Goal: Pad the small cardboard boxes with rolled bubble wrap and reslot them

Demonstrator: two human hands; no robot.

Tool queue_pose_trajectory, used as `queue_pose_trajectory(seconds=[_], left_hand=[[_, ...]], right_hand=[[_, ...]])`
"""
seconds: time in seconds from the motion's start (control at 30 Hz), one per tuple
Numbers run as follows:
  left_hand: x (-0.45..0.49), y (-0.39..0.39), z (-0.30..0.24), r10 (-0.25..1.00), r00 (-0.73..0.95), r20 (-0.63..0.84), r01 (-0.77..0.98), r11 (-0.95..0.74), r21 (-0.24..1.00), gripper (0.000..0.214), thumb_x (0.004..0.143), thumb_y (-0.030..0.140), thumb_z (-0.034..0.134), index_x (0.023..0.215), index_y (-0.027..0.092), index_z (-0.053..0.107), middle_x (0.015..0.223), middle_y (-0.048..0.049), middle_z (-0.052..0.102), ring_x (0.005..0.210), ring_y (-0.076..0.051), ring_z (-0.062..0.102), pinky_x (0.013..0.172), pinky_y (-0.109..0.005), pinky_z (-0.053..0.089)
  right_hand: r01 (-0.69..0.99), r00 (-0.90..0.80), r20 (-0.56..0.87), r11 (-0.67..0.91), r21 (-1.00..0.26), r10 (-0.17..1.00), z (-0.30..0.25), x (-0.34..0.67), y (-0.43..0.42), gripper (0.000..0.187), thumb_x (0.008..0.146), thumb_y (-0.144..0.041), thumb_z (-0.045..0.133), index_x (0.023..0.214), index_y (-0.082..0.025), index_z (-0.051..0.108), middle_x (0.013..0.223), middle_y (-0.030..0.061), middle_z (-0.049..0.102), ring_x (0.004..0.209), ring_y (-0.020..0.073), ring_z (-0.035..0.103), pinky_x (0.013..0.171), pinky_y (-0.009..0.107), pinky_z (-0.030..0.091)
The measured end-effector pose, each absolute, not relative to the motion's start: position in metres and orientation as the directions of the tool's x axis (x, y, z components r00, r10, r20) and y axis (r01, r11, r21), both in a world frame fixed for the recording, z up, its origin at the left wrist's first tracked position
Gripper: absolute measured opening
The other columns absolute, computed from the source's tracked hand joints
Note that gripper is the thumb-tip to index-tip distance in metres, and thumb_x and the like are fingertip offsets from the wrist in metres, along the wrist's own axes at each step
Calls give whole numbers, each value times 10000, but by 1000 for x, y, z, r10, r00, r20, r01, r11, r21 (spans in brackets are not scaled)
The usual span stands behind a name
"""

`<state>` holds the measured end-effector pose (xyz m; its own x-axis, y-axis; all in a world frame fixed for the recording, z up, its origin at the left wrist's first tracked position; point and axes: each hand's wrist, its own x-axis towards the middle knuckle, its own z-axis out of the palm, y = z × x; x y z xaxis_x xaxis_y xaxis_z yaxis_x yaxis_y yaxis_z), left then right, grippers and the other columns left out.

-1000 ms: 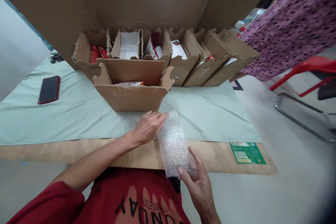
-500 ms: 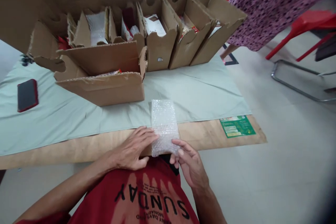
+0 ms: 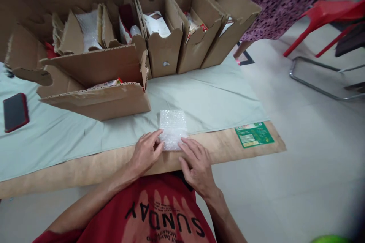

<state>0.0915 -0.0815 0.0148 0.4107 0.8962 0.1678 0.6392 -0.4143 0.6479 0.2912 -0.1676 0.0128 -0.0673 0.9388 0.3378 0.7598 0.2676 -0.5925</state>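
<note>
A small bubble-wrap parcel (image 3: 172,126) lies flat at the near edge of the pale green sheet (image 3: 216,98). My left hand (image 3: 145,152) rests at its lower left corner, fingers stretched onto the wrap. At the parcel's lower right edge, my right hand (image 3: 196,165) lies palm down with its fingertips pressing on the wrap. Neither hand lifts it. Just behind stands an open cardboard box (image 3: 97,95) with a packet inside.
A row of cardboard bins (image 3: 171,34) holding packets stands at the back. A red-cased phone (image 3: 15,111) lies far left. A green label (image 3: 253,134) sits on the board's right end. Another person in a purple patterned garment (image 3: 279,0) stands right, by a red chair (image 3: 325,19).
The bubble wrap was held upright in both hands, then laid flat on the sheet. It now looks shorter, and both hands press on its near end. The view tilted down and right.
</note>
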Motion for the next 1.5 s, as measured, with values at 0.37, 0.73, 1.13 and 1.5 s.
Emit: queue_pose_trajectory(seconds=[0.37,0.73,1.13,1.5], left_hand=[[75,-96,37,662,669,338,520,-742,423,285,943,252,636,1222,192,631,1238,-134,701,1194,-306,596,1005,-492,461],[94,-68,20,844,497,200,643,-513,568,195,919,183,616,1086,162,714,913,-85,746,845,-236,677,822,-393,518],[78,-106,38,793,482,-372,-34,441,897,391,859,423,706,1157,171,675,1129,-99,733,1050,-235,678,958,-368,512],[82,-110,49,817,571,75,287,-285,915,179,789,70,615,888,194,697,845,-11,716,799,-162,634,781,-284,469]], right_hand=[[806,-221,276,335,-488,935,23,301,-145,265,1008,-128,476,1082,-213,715,1003,47,773,940,220,631,816,376,413],[883,-161,407,316,-348,899,27,290,-152,212,960,-181,597,1156,-201,675,1150,102,724,1042,268,626,871,416,449],[421,107,61,11,-907,992,24,271,-150,219,966,-313,581,1101,-220,726,1032,67,776,928,226,727,817,349,583],[529,-176,126,202,-824,976,52,289,-149,473,873,-376,700,1319,-231,636,1212,111,741,1082,255,721,890,350,608]])
